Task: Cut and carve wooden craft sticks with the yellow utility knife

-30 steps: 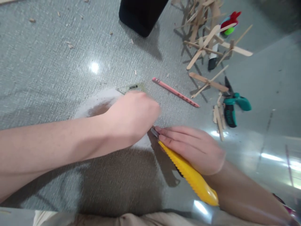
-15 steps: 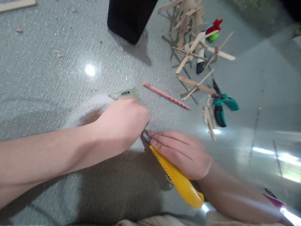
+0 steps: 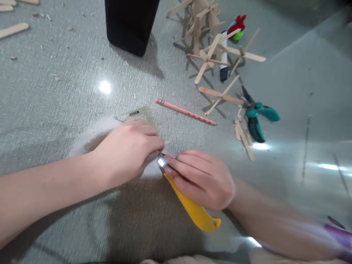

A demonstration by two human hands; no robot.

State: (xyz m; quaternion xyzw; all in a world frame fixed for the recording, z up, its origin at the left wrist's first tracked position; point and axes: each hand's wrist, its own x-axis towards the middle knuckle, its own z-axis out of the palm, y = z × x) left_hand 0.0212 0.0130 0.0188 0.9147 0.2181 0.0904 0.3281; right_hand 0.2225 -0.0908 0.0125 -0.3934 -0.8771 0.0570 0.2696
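Loose sticks: a few flat wooden sticks (image 3: 13, 30) and small chips are seen at the far left of the desk (image 3: 55, 110), well away from the hands.

Left hand (image 3: 128, 152): it is pressed down on a clear ruler (image 3: 134, 113), with the fingers curled. What is pinched under the fingertips cannot be told, because it is hidden. The hand has been drawn a little closer to the body than a second ago.

Black box: a dark block (image 3: 129, 24) stands at the top, behind the ruler.

Knife: a yellow utility knife (image 3: 192, 209) is held right beside the left hand, its shiny tip touching the spot under the left fingers. More of the yellow handle was seen before; now much of it is covered.

Right hand (image 3: 200, 179): its grip is wrapped tight around the knife. It has been pulled back toward the body, so a cutting stroke seems to be going on.

Pencil: a pink pencil (image 3: 185, 112) lies flat just past the hands.

Stick model: a built shape of wooden sticks (image 3: 214, 47) stands at the upper right.

Pliers: green-handled pliers (image 3: 257, 119) lie near cut stick pieces.
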